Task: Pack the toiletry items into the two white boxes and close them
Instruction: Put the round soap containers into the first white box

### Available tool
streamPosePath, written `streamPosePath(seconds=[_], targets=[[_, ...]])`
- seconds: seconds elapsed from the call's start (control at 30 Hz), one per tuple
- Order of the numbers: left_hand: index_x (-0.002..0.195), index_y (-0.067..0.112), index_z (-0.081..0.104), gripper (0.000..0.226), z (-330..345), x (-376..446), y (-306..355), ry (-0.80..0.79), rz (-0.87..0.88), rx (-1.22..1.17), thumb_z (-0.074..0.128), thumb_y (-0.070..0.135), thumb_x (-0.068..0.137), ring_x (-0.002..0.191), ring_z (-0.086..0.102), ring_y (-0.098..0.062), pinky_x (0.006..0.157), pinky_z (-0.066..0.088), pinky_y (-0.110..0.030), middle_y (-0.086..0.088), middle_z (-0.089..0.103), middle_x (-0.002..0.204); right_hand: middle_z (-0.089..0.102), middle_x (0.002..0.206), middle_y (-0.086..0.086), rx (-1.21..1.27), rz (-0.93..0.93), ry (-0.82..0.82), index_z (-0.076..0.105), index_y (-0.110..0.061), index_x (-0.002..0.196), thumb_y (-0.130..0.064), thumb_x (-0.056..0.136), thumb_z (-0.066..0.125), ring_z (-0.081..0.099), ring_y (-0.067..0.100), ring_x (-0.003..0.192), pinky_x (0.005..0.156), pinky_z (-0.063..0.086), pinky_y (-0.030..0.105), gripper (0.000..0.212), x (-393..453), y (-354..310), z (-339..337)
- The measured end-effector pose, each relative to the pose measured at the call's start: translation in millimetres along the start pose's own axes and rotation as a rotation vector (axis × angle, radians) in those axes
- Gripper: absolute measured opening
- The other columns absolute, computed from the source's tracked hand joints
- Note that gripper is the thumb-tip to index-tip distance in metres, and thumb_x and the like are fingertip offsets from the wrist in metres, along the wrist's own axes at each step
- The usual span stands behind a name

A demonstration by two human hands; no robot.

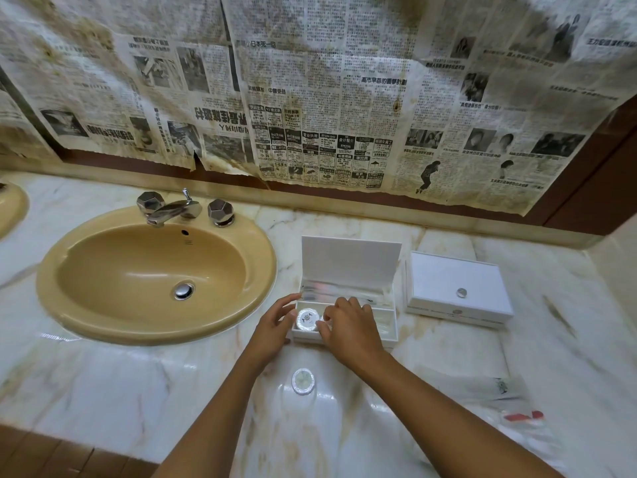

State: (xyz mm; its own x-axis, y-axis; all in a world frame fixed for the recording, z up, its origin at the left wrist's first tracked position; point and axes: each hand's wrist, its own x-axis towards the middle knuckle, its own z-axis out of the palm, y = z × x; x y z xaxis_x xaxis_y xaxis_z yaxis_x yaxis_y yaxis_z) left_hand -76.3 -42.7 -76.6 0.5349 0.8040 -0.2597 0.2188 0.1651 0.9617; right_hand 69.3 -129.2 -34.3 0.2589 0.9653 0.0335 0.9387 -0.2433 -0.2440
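One white box (pixel 456 291) closed; open box (pixel 344 319) part-filled, left hand (pixel 275 326) steadying, fingers relaxed, right hand (pixel 348 326) pinching a round packet (pixel 307 319) inside; another round packet (pixel 303 381) and clear sachets (pixel 499 398) unpacked.

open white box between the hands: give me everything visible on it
The open white box is a flat rectangular case, seemingly card or plastic, on the marble counter right of the sink. Its hinged lid stands upright at the back. Inside, clear-wrapped items lie along the rear section; a round silver-wrapped item sits front left. The left hand touches its left end; the right hand reaches into the front part.
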Motion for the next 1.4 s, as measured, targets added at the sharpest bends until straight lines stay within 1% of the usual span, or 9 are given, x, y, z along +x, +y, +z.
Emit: streamPosePath(seconds=[0.13,0.2,0.37,0.53,0.7,0.83,1.07,1.23,1.4], targets=[[0.123,0.041,0.058,0.03,-1,2,-3,-0.013,0.006,-0.011,0.05,0.024,0.1,0.11,0.062,-0.009,0.073,0.055,-0.028,0.005,0.065,0.123,0.059,0.07,-0.001,0.13,-0.141,0.107,0.064,-0.018,0.071,-0.025,0.075,0.063,0.059,0.024,0.068,0.058,0.048,0.032,0.008,-10,-13,7],[0.123,0.041,0.058,0.03,-2,2,-3,-0.009,0.008,-0.007,0.049,0.023,0.1,0.11,0.062,-0.01,0.072,0.054,-0.027,0.005,0.065,0.123,0.057,0.067,0.003,0.169,-0.213,0.074,0.062,-0.015,0.068,-0.021,0.075,0.06,0.057,0.025,0.062,0.051,0.049,0.032,0.01,-17,-18,15],[0.122,0.043,0.058,0.03,-2,4,-5,-0.006,0.003,-0.013,0.05,0.025,0.1,0.114,0.062,-0.013,0.074,0.056,-0.03,0.006,0.065,0.124,0.06,0.107,0.008,0.14,-0.196,-0.226,0.063,-0.013,0.103,-0.028,0.09,0.048,0.057,0.03,0.098,0.077,0.045,0.038,0.025,-30,-23,25],[0.124,0.039,0.057,0.03,-1,3,-4,-0.003,0.0,-0.013,0.049,0.023,0.1,0.112,0.062,-0.01,0.068,0.053,-0.02,0.005,0.064,0.125,0.055,0.114,0.011,0.121,-0.212,-0.339,0.059,-0.017,0.118,-0.032,0.089,0.051,0.054,0.032,0.105,0.081,0.043,0.036,0.034,-35,-24,32],[0.123,0.043,0.057,0.03,-1,5,-6,-0.005,0.001,0.002,0.049,0.025,0.1,0.117,0.059,-0.012,0.072,0.053,-0.023,0.006,0.063,0.127,0.052,0.118,0.011,0.079,-0.244,-0.416,0.054,-0.018,0.123,-0.039,0.085,0.06,0.052,0.031,0.109,0.085,0.043,0.037,0.044,-35,-23,32],[0.125,0.041,0.056,0.03,-2,5,-6,-0.003,-0.004,-0.004,0.05,0.026,0.1,0.116,0.06,-0.012,0.071,0.053,-0.022,0.005,0.063,0.127,0.051,0.117,0.012,0.051,-0.265,-0.429,0.053,-0.015,0.124,-0.034,0.083,0.064,0.051,0.032,0.109,0.085,0.043,0.038,0.046,-35,-25,29],[0.125,0.041,0.056,0.03,-1,5,-5,-0.003,-0.004,0.002,0.049,0.025,0.1,0.115,0.06,-0.011,0.071,0.053,-0.023,0.005,0.063,0.127,0.052,0.112,0.015,0.028,-0.279,-0.407,0.054,-0.008,0.117,-0.021,0.085,0.059,0.05,0.036,0.104,0.078,0.041,0.039,0.034,-36,-25,29],[0.126,0.039,0.056,0.03,-1,5,-5,-0.002,-0.002,-0.011,0.049,0.024,0.1,0.114,0.061,-0.012,0.071,0.054,-0.023,0.004,0.064,0.126,0.053,0.109,0.014,0.037,-0.267,-0.381,0.056,-0.009,0.113,-0.023,0.083,0.059,0.053,0.036,0.099,0.073,0.04,0.037,0.034,-35,-24,29],[0.125,0.039,0.057,0.031,-1,4,-4,-0.004,-0.005,-0.028,0.05,0.023,0.1,0.112,0.062,-0.013,0.073,0.055,-0.027,0.004,0.065,0.125,0.056,0.108,0.009,0.088,-0.272,-0.27,0.059,-0.012,0.108,-0.03,0.082,0.058,0.056,0.032,0.096,0.071,0.042,0.036,0.031,-28,-24,24]])
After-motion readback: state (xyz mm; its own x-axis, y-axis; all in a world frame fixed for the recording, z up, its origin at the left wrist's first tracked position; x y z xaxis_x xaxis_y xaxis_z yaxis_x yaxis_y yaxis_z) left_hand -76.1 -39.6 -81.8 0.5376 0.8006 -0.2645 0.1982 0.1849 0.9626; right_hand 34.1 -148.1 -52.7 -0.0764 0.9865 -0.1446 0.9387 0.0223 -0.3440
